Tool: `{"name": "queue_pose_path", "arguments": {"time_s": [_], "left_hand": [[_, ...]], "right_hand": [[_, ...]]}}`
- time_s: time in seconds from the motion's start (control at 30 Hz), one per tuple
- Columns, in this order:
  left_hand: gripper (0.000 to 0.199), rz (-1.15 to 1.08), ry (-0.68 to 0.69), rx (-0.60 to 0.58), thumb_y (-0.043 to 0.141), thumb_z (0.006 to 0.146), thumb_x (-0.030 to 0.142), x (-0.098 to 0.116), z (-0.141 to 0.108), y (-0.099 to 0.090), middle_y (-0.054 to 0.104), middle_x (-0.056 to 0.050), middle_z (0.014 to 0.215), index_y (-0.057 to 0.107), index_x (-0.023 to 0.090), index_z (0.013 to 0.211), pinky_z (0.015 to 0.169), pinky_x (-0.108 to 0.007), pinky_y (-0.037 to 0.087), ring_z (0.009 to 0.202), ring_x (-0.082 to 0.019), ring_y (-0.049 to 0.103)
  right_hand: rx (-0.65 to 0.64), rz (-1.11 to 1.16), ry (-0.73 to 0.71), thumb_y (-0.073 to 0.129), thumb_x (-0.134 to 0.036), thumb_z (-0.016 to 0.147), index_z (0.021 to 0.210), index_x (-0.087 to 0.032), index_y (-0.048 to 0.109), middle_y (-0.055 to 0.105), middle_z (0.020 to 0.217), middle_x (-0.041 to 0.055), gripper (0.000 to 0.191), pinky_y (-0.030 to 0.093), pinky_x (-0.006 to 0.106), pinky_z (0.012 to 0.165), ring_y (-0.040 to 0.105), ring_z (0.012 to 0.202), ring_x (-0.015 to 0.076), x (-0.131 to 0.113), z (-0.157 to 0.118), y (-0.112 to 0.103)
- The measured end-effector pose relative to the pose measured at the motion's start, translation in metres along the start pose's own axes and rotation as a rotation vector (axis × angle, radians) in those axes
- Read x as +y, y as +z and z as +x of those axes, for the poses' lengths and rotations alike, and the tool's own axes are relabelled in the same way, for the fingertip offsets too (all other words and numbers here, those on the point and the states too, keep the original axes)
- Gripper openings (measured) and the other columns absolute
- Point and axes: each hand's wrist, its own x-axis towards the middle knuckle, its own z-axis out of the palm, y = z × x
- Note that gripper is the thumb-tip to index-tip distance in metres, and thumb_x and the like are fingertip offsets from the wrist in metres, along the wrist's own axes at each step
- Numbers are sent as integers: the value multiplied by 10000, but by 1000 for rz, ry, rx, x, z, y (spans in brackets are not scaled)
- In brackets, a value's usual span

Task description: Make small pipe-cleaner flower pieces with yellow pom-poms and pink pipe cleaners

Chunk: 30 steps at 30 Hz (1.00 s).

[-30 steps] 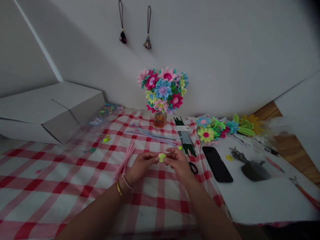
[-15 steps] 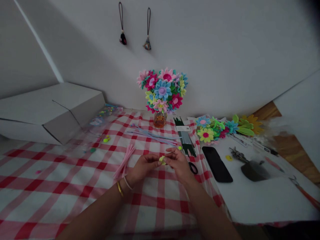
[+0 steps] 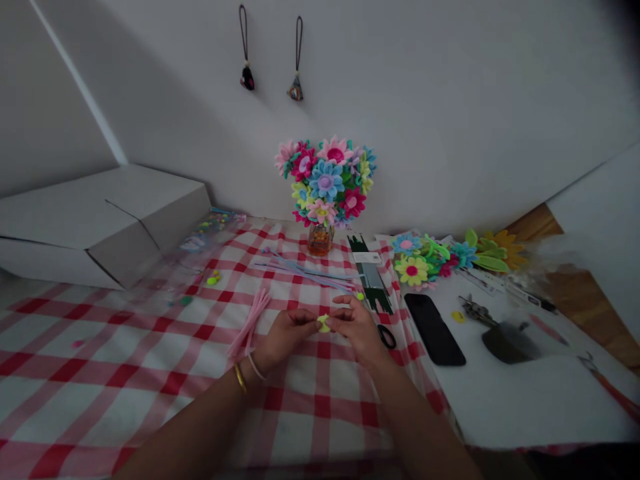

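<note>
Between my two hands is a small pale-yellow fuzzy piece (image 3: 324,324), apparently bent pipe cleaner; its exact shape is too small to make out. My left hand (image 3: 289,335) pinches it from the left with thumb and forefinger. My right hand (image 3: 358,327) grips its right side, thumb in front, the other fingers partly raised. Left of my left hand lies a bundle of pink pipe cleaners (image 3: 250,321). Beyond my hands are blue and lilac pipe cleaners (image 3: 305,268). Close by my right hand lie black-handled scissors (image 3: 386,336), partly hidden, and a small yellow-green pompom (image 3: 360,297).
Fuzzy flowers (image 3: 326,180) stand in a glass jar (image 3: 320,240) at the wall. Dark green stems (image 3: 375,287) lie to its right. Farther right are a phone (image 3: 434,330), loose flowers (image 3: 413,270) and pliers (image 3: 607,387). A white box (image 3: 150,220) occupies the left, beside yellow pompoms (image 3: 213,278).
The yellow piece has turned slightly between my fingertips and sits a touch lower. Both hands keep their grip and stay nearly in place.
</note>
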Motion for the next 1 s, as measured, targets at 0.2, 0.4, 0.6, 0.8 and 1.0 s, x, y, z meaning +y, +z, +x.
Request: {"name": "queue_pose_path", "arguments": {"time_s": [0.2, 0.4, 0.6, 0.8, 1.0], "left_hand": [[179, 165, 94, -10, 627, 686, 316, -2, 0, -1, 607, -24, 678, 659, 140, 691, 621, -237, 401, 651, -127, 530], [190, 197, 85, 4, 613, 702, 328, -8, 1, 0, 638, -33, 737, 663, 153, 756, 657, -245, 411, 702, -142, 550], [218, 191, 74, 34, 622, 692, 352, -10, 2, -1, 631, -30, 720, 651, 145, 754, 633, -243, 406, 682, -141, 543], [209, 120, 67, 46, 647, 670, 341, -12, 5, -1, 637, -21, 720, 655, 152, 758, 642, -242, 411, 678, -139, 549], [178, 21, 40, 27, 667, 650, 303, -6, 4, -2, 650, -19, 734, 669, 156, 750, 660, -244, 411, 687, -135, 555]], "right_hand": [[-42, -40, -27, 683, -218, 639, 969, -222, 480, 618, 708, -28, 388, 452, 261, 659, 590, 668, 117, 2, 0, 1], [12, -106, -77, 684, -245, 638, 988, -235, 432, 620, 690, -31, 432, 470, 286, 657, 611, 667, 141, 8, 2, 0], [20, -109, -98, 687, -246, 624, 1030, -233, 426, 634, 740, -16, 483, 476, 305, 695, 620, 701, 144, 10, 3, 1], [15, -133, -96, 681, -250, 620, 1051, -219, 431, 636, 713, -10, 499, 477, 323, 683, 624, 683, 157, 10, 3, 0], [16, -119, -38, 705, -256, 601, 1050, -223, 445, 644, 734, -1, 520, 474, 304, 667, 621, 696, 157, 4, 2, 0]]}}
